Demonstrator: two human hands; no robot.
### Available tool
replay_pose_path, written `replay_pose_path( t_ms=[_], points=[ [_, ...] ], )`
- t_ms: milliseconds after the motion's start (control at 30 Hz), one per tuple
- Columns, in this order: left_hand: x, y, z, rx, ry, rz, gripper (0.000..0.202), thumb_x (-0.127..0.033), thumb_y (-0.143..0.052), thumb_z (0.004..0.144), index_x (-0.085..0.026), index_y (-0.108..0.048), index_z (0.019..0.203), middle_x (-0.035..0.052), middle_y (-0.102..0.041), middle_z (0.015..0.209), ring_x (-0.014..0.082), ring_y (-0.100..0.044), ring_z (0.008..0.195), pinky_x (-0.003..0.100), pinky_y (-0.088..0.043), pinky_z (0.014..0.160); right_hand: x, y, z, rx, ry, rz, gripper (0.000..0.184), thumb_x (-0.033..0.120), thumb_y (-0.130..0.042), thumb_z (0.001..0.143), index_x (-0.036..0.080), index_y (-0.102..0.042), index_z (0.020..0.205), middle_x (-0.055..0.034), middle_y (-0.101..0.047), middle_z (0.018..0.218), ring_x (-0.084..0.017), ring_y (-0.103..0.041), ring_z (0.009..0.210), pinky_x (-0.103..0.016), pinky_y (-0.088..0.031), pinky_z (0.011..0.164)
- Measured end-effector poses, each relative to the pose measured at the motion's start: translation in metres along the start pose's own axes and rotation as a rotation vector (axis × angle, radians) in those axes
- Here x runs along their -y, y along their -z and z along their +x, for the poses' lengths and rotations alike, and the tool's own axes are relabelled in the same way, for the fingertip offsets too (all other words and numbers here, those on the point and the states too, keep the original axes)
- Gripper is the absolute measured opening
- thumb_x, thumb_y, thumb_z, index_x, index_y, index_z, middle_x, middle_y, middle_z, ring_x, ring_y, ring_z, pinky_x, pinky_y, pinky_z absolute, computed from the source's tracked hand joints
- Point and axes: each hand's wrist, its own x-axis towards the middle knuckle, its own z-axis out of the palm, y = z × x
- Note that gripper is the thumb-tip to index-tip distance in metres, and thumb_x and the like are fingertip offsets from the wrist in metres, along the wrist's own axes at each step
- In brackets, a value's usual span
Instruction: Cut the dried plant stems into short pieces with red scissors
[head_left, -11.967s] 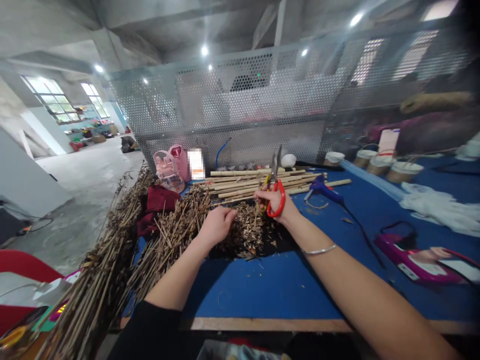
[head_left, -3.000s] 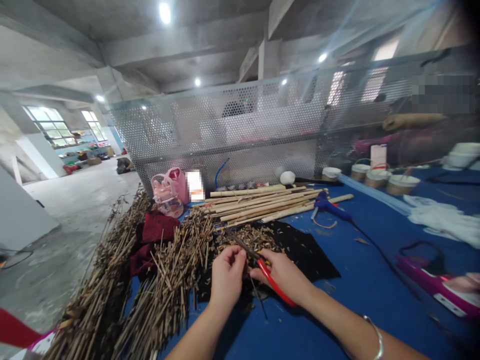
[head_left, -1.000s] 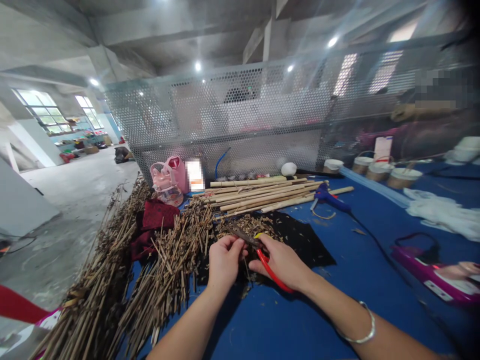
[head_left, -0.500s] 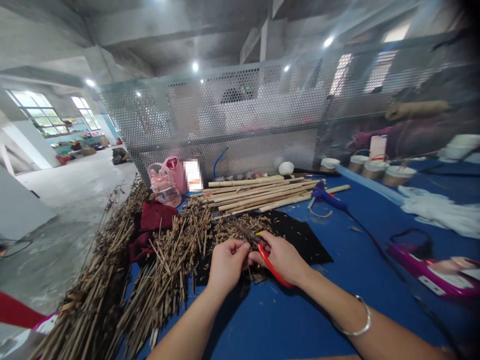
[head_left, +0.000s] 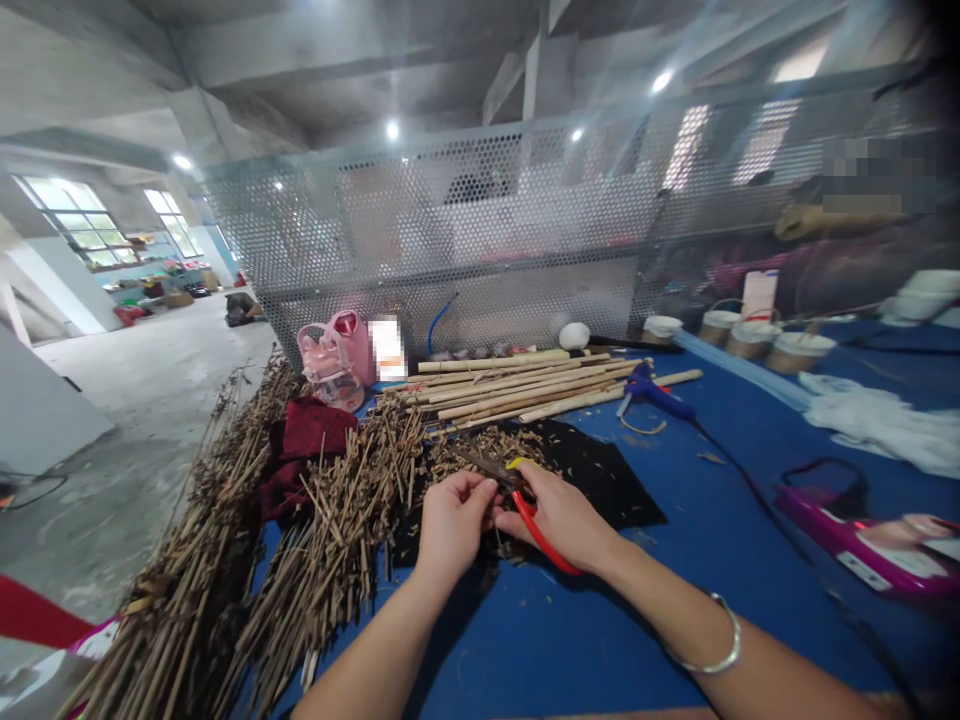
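Note:
My right hand [head_left: 566, 512] grips scissors [head_left: 528, 510] with red and yellow handles, their blades pointing up and to the left. Close beside it, my left hand [head_left: 456, 520] is closed in a pinch; whatever lies between its fingers is too small and hidden to make out. Both hands are over a black cloth [head_left: 607, 475] scattered with dry plant clippings [head_left: 517, 442]. To the left of them lies a heap of dried stems [head_left: 341, 520].
Pale sticks [head_left: 517, 390] lie behind the cloth, with a blue glue gun [head_left: 656, 393] to their right. A pink bottle [head_left: 351, 345] and dark red cloth [head_left: 315, 430] are at left. A purple power strip [head_left: 847, 535] sits at right. Perforated metal panels [head_left: 450, 240] stand behind.
The scissors and my right hand have turned slightly, and the yellow handle shows more. My left hand stays almost in place, still pinched.

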Motion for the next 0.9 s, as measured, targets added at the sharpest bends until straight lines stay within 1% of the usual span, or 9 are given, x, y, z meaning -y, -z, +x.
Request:
replay_pose_path(
  t_ms=[100, 200, 400, 467, 633, 800, 900],
  points=[
    [0.0008, -0.0024, -0.0018, 0.013, -0.007, -0.003, 0.025, -0.037, -0.065, 0.065, -0.012, -0.064, 0.069, 0.0027, -0.063, 0.06, 0.0093, -0.051, 0.048, 0.019, -0.04, 0.045, 0.0015, -0.0013, 0.0002, -0.029, 0.003, 0.003, 0.032, 0.042, -0.064, 0.067, 0.019, -0.047, 0.082, -0.0035, -0.056, 0.084, -0.017, -0.051, 0.075, -0.026, -0.036, 0.064],
    [0.0015, -0.0042, -0.0029, 0.027, 0.002, -0.026, 0.025, -0.036, -0.065, 0.064, -0.012, -0.065, 0.071, 0.0028, -0.063, 0.061, 0.0097, -0.052, 0.049, 0.019, -0.04, 0.046, -0.0003, -0.0027, 0.0014, -0.03, 0.0, -0.003, 0.032, 0.042, -0.064, 0.067, 0.019, -0.046, 0.082, -0.0038, -0.055, 0.083, -0.017, -0.05, 0.076, -0.027, -0.037, 0.065],
    [0.0034, -0.002, -0.0012, -0.016, -0.031, 0.019, 0.023, -0.035, -0.064, 0.066, -0.012, -0.064, 0.068, 0.0037, -0.063, 0.061, 0.0113, -0.054, 0.052, 0.021, -0.042, 0.049, -0.0026, -0.0035, 0.0017, -0.057, 0.071, -0.043, 0.034, 0.046, -0.062, 0.068, 0.019, -0.046, 0.081, -0.0049, -0.055, 0.083, -0.018, -0.051, 0.075, -0.028, -0.037, 0.065],
    [0.0031, -0.002, -0.0012, -0.011, -0.032, 0.012, 0.024, -0.035, -0.065, 0.065, -0.012, -0.064, 0.068, 0.0039, -0.063, 0.061, 0.0112, -0.054, 0.052, 0.021, -0.042, 0.049, -0.0023, -0.0043, 0.0006, -0.057, 0.055, -0.013, 0.034, 0.046, -0.062, 0.068, 0.02, -0.045, 0.081, -0.0043, -0.057, 0.082, -0.017, -0.052, 0.073, -0.027, -0.037, 0.063],
    [0.0017, -0.0032, -0.0021, 0.011, -0.021, -0.034, 0.027, -0.037, -0.066, 0.064, -0.012, -0.066, 0.074, 0.0042, -0.064, 0.064, 0.0117, -0.055, 0.054, 0.02, -0.042, 0.048, -0.0016, -0.0058, -0.0012, 0.002, -0.031, 0.087, 0.03, 0.045, -0.061, 0.069, 0.021, -0.047, 0.081, -0.0014, -0.061, 0.076, -0.015, -0.055, 0.065, -0.024, -0.035, 0.056],
    [0.0013, -0.002, 0.0, -0.028, 0.002, -0.043, 0.028, -0.039, -0.067, 0.063, -0.012, -0.066, 0.073, 0.0022, -0.063, 0.06, 0.0095, -0.053, 0.047, 0.02, -0.042, 0.045, -0.0036, -0.0044, 0.0018, 0.026, -0.069, 0.028, 0.031, 0.052, -0.055, 0.073, 0.021, -0.05, 0.074, -0.0004, -0.06, 0.065, -0.014, -0.053, 0.057, -0.022, -0.032, 0.051],
    [0.0005, -0.001, 0.0012, -0.049, 0.0, -0.066, 0.027, -0.037, -0.067, 0.063, -0.012, -0.065, 0.073, 0.0021, -0.063, 0.06, 0.0098, -0.054, 0.048, 0.02, -0.043, 0.046, -0.0035, -0.0032, 0.0021, 0.022, -0.056, 0.001, 0.033, 0.054, -0.054, 0.072, 0.021, -0.05, 0.074, -0.0001, -0.059, 0.065, -0.014, -0.053, 0.057, -0.022, -0.032, 0.052]
  ],
)
